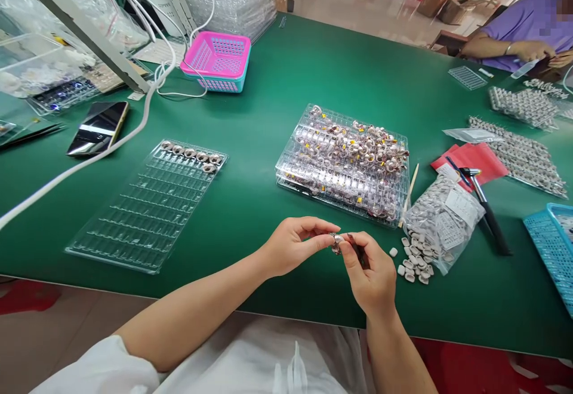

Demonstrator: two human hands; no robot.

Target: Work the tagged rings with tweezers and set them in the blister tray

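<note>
Both hands meet over the front of the green table, pinching a small ring-like part (336, 243) with metallic and whitish areas. My left hand (293, 245) grips its left side between thumb and fingertips. On the other side, the fingertips of my right hand (371, 268) are closed on the same part. A dark slim object (357, 248) shows among the right fingers; its kind is unclear. Beyond the hands lies a stack of clear trays (290, 170) full of small ring-like parts with wires and yellow bits. Small whitish caps (418, 258) lie loose to the right.
At left, a clear compartment tray (129, 215) holds several ring-like parts at its far end. A phone (98, 128), white cable (145, 113) and pink basket (217, 54) lie beyond. Rightward are a bag of caps (447, 215), a hammer (487, 212), a blue basket (548, 251) and a co-worker (514, 30).
</note>
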